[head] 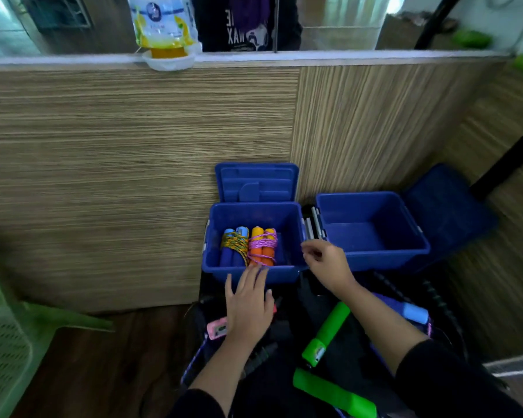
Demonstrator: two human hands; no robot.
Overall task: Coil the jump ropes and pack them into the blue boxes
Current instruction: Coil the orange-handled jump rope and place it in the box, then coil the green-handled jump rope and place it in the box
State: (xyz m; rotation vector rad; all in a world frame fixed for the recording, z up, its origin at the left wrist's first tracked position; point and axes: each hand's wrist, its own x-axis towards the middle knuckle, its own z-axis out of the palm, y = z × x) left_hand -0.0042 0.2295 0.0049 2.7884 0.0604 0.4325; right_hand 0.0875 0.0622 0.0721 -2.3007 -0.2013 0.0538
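Two coiled jump ropes in the left blue plastic box (293, 236): blue-handled rope wrapped in yellow cord (234, 245) beside orange-handled rope bound in pink cord (263, 247). Right blue plastic box (372, 230) bare inside, lid back. Left hand (248, 306) flat, fingers (255, 277) straight at the near rim, holding nothing. Right hand (326, 260) loosely curled over the rim; any pinch impossible to tell. Risks: tangling among loose green handles (326, 333) and black cord below; loose coils springing open; overfilling one box.

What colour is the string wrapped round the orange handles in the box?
Pink string, wound around the orange handles; the head view shows it.
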